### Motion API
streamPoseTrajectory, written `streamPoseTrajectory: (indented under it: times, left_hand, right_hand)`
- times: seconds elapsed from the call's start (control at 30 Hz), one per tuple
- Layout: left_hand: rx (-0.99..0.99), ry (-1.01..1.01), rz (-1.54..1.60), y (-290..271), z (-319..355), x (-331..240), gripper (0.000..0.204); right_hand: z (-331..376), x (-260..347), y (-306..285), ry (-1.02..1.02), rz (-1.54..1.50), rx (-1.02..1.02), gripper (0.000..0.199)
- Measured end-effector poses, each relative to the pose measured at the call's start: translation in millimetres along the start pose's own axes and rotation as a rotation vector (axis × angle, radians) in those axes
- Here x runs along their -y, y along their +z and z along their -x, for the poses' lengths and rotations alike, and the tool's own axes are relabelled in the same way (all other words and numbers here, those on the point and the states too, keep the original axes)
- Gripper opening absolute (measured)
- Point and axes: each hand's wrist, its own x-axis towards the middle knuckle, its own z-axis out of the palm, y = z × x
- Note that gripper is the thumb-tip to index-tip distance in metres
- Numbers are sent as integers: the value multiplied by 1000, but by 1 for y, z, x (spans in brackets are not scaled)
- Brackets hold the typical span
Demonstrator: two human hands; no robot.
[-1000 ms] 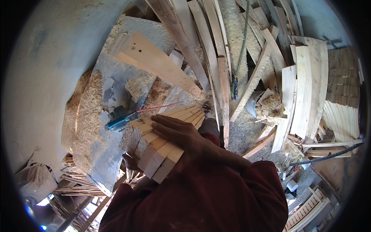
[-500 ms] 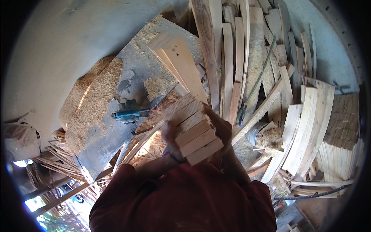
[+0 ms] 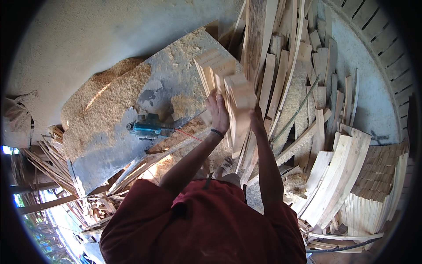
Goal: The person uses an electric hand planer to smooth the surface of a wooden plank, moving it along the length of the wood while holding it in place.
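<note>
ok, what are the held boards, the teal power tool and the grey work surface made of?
Held boards: wood, seemingly bare; pale tan and matte, though blur hides the grain.
Teal power tool: probably moulded plastic housing, given the solid colour; metal parts can't be confirmed.
Grey work surface: unclear, perhaps concrete or painted board; dull, with darker worn-looking patches.

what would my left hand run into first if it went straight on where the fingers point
Most likely the pale wooden boards stacked just beyond the fingertips of the left hand; depth is unclear, so I can't tell how much gap remains, if any
</note>
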Motion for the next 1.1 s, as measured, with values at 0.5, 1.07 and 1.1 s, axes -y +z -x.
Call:
streamPoseTrajectory:
  times: [0.5, 1.07, 1.1]
  left_hand:
    - [0, 6, -166, -91, 6, 88, 63]
    - [1179, -551, -915, -349, 176, 262, 52]
    - [1134, -518, -1230, -373, 207, 268, 46]
  right_hand:
    - [-18, 5, 21, -116, 39, -84, 115]
    - [513, -280, -74, 1382, 759, 172, 77]
    - [511, -252, -86, 1480, 745, 239, 83]
